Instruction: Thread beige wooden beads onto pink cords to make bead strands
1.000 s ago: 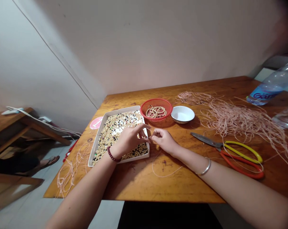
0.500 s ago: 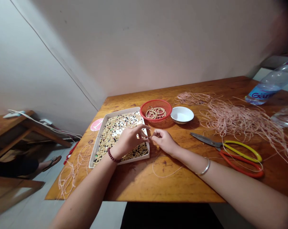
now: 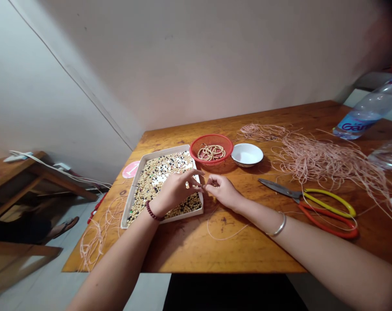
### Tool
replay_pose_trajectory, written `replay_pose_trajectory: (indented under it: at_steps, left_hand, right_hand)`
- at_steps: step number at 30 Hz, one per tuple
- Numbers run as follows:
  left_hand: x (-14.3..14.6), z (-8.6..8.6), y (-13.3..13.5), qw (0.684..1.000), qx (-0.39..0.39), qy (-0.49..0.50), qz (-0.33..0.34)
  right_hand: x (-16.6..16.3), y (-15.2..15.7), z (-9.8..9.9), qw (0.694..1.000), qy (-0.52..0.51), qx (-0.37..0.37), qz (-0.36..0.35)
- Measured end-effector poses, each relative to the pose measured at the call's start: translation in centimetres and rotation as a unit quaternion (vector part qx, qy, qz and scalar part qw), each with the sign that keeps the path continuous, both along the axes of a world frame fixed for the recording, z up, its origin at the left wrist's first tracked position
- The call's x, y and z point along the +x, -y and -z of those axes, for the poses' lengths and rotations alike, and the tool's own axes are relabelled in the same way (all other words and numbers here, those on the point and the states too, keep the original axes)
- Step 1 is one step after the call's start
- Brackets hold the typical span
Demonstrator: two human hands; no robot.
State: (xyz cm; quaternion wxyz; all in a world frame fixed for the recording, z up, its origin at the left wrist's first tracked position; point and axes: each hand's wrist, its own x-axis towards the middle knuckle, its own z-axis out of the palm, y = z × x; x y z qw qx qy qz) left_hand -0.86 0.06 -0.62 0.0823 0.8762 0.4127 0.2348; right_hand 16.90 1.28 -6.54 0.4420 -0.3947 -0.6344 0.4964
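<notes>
My left hand (image 3: 174,190), with a dark red bead bracelet at the wrist, is over the right part of a white tray (image 3: 196,212). Loose beads (image 3: 144,183), mostly cream with some black, fill the tray. The left thumb and fingertips are pinched together. Just right of the tray, my right hand (image 3: 224,191) has its fingers closed, their tips almost meeting the left ones. A thin pink cord (image 3: 226,239) comes from below the hands and curves over the table. What lies between the fingertips is small, and partly hidden.
Behind the hands are a red basket (image 3: 226,156) of bead strings and a white bowl (image 3: 246,154). To the right lie scissors (image 3: 299,195), a tangled pile of pink cord (image 3: 325,160) and a plastic bottle (image 3: 361,112). More cord (image 3: 97,237) hangs at the left table edge.
The view has shifted very slightly. Both hands keep nearly the same place and grip, and the things on the table have not moved.
</notes>
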Motion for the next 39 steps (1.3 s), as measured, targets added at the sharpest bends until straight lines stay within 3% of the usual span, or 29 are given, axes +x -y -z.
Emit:
replay_pose_trajectory:
  at_steps: [39]
  left_hand:
    - [0.16,-0.35,0.08,0.998,-0.052,0.034,0.027]
  right_hand:
    - [0.02,-0.02,0.06,0.997,-0.047,-0.033,-0.05]
